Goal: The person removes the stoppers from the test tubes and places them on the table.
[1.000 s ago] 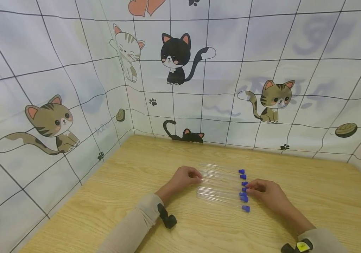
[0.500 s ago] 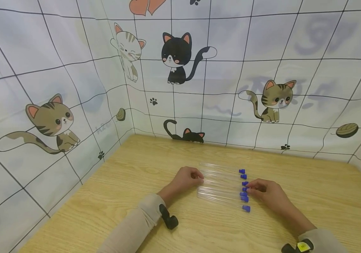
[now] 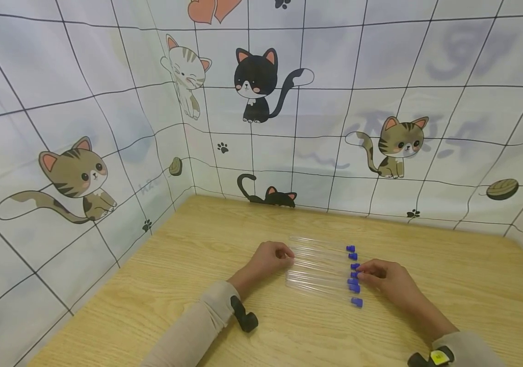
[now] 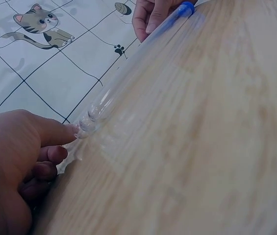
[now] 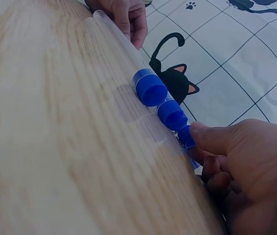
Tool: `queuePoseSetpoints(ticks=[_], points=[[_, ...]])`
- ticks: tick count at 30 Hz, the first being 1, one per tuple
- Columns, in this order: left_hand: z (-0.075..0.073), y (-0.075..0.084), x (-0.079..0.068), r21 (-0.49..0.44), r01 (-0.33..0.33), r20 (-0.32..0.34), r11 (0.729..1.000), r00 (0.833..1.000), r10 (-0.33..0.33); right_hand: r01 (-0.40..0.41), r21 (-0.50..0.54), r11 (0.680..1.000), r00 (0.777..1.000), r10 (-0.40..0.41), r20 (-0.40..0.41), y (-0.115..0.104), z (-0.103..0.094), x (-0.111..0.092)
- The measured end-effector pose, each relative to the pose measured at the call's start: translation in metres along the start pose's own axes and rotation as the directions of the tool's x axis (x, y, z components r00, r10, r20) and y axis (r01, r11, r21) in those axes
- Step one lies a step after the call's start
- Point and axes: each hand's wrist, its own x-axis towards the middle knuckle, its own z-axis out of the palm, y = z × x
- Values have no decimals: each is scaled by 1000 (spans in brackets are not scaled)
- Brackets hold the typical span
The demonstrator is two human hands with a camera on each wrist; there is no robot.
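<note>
Several clear test tubes (image 3: 318, 252) with blue caps (image 3: 357, 302) lie side by side on the wooden table. Their rounded ends point left and the caps right. My left hand (image 3: 269, 259) pinches one of the middle tubes by its rounded end; in the left wrist view its thumb touches the tube tip (image 4: 84, 128), other fingers curled below. At the opposite end, my right hand (image 3: 390, 280) pinches a blue cap between thumb and forefinger. The right wrist view shows nearer caps (image 5: 150, 88) beside that hand; its fingers partly hide the pinched cap.
A wooden tabletop (image 3: 188, 239) extends around the tubes. White grid-patterned cloth (image 3: 316, 117) with cartoon cats hangs behind the table and along both sides. A black wrist camera (image 3: 244, 316) is strapped to the left sleeve and another (image 3: 428, 358) to the right.
Almost nothing moves. Both hands keep their places at the two ends of the tubes, and the view shifts very slightly.
</note>
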Motion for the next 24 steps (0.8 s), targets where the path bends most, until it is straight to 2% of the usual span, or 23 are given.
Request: queuePoseSetpoints(ticks=[8,13,20,24], points=[[-2,2,-1,-11,3,3,1000,1000,-3,4,7,1000,997,-4,-83,2,0,-1],[-5,6,-3,-26,-6,12,1000,1000,6,-21,29,999,991,25,-131,1,-2,-2],[-5,2,-3,-59,-9,-2,998,1000,9,-32,126,992,991,48,-127,-3,-5,-7],[-9,1,-8,-121,29,-16,992,999,-31,-41,141,989,993,56,-106,-6,-8,-12]])
